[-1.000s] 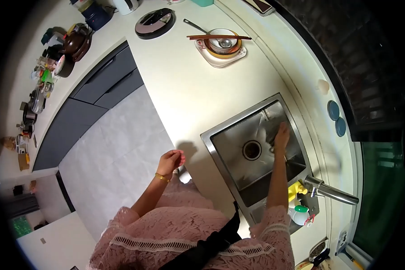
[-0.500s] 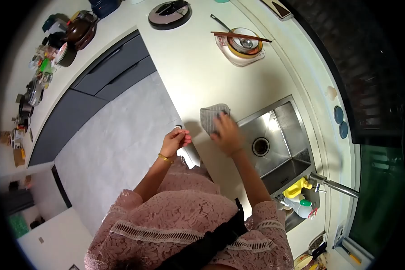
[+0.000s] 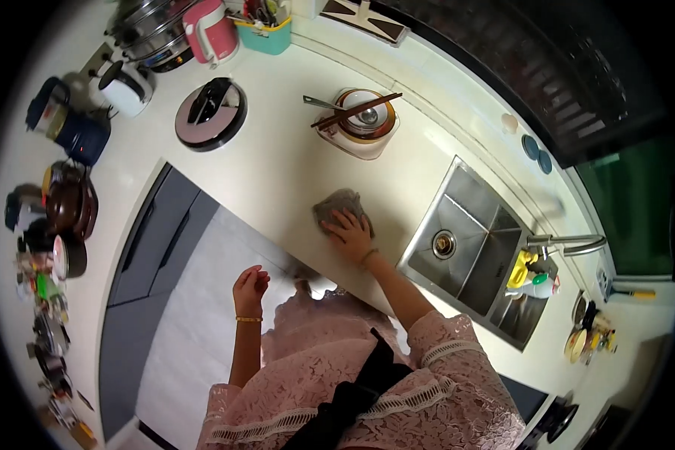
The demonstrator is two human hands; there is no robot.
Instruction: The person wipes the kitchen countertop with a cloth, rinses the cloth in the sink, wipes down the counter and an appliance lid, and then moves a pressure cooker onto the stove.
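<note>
On the counter, left of the sink: a grey cloth (image 3: 339, 199), bunched up, rests on the pale worktop (image 3: 277, 172) near its front edge, apart from the sink (image 3: 469, 214).
Right hand: palm down on the cloth, the fingers spread (image 3: 350, 234); it appears to press from above rather than pinch.
Left hand: raised off the counter's front edge with the floor behind it, fingers loosely curled (image 3: 250, 289); nothing shows in it, and I cannot tell whether thumb and fingertips meet.
Cloth work: the step in hand looks like a wiping contact, done by the right hand alone.
Next stroke: sliding the cloth would call for even downward pressure, with the fingers kept splayed so the bunched fabric moves along with the palm.
Plate beyond the cloth: this plate (image 3: 360, 151) carries stacked bowls (image 3: 381, 121), with chopsticks (image 3: 334, 118) laid across them; a stroke that way should stop short of its rim.
Sink side: a stroke towards it would meet the metal edge.
</note>
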